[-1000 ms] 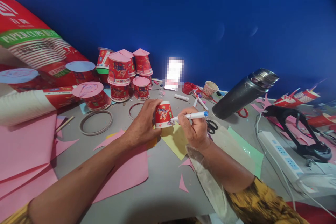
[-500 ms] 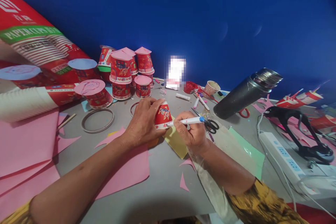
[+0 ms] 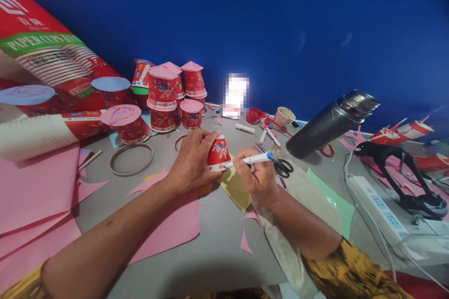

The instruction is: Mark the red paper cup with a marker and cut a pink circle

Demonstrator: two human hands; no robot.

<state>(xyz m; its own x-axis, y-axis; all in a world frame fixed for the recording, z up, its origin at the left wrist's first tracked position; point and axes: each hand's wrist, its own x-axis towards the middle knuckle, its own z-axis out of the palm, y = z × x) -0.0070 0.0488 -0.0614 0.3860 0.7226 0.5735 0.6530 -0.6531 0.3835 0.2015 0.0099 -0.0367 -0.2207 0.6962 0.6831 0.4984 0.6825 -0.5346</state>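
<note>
Head view: slim marker (image 3: 251, 159) beside tapered paper cup (image 3: 219, 153).

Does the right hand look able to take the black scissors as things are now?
Probably not directly: the right hand is holding a marker. Otherwise the way seems free; the black scissors lie close by, nothing on top.

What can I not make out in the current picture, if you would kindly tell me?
All in the head view:
- Red cup: the side behind the left grip, which covers it.
- Marker: part of its barrel, covered by the right grip.
- Bright screen: its contents, pixelated.
- Paper-cup bag: its far end, cut off by the left edge.
</note>
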